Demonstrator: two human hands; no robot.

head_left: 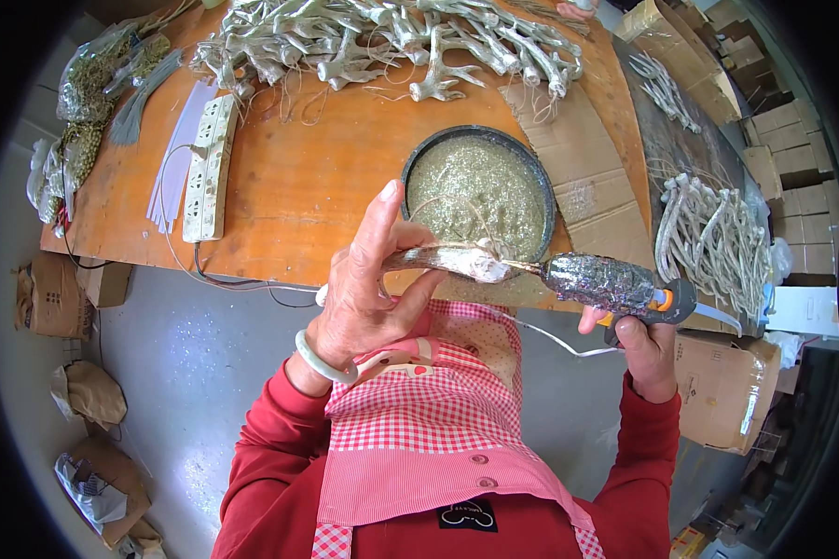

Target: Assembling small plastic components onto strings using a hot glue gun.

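**Glue gun meets a glittered branch over the bowl**

Head view: the left hand (364,298) holds a silvery branch piece (447,261) above the near edge of the orange worktop (289,177), thumb and lower fingers pinching it while the index finger (379,219) points up. The right hand (645,349) has its fingers wrapped around the handle of a glitter-crusted glue gun (611,284), whose nozzle touches the pale end of the branch. Just behind sits a round dark bowl (419,160) full of gold glitter. A heap of silver branches (391,42) lies at the far side of the worktop, a white power strip (210,168) to the left, and cardboard boxes (722,391) stand on the right.
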